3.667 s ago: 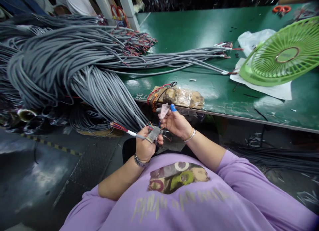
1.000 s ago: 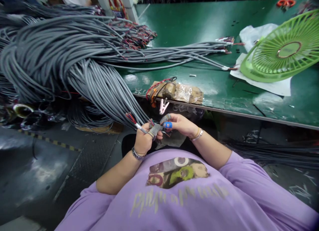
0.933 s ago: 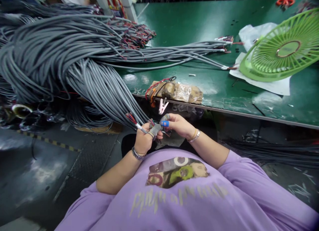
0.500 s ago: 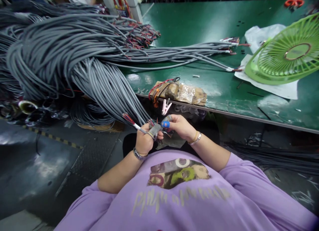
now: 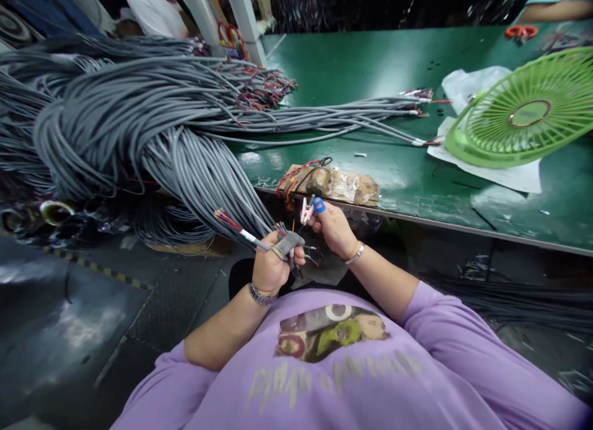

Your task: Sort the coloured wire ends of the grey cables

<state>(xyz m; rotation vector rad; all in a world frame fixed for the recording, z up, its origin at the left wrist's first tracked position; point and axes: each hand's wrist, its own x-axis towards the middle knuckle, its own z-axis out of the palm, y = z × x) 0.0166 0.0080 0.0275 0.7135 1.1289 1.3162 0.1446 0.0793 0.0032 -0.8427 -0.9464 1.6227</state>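
Left hand (image 5: 271,270) grips grey cable (image 5: 263,245); right hand (image 5: 334,230) at pink clip (image 5: 306,212)

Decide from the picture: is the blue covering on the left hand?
No, the blue covering is on a digit of the right hand, beside the pink clip.

The left edge cuts off the gray cables (image 5: 115,115). The right edge cuts off the fan (image 5: 530,113). The shirt's (image 5: 222,393) letters (image 5: 278,380) look too blurry to read.

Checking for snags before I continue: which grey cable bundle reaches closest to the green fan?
The thin bundle stretched across the green tabletop, its white-banded ends beside the fan; the thicker bundle slopes toward the left hand.
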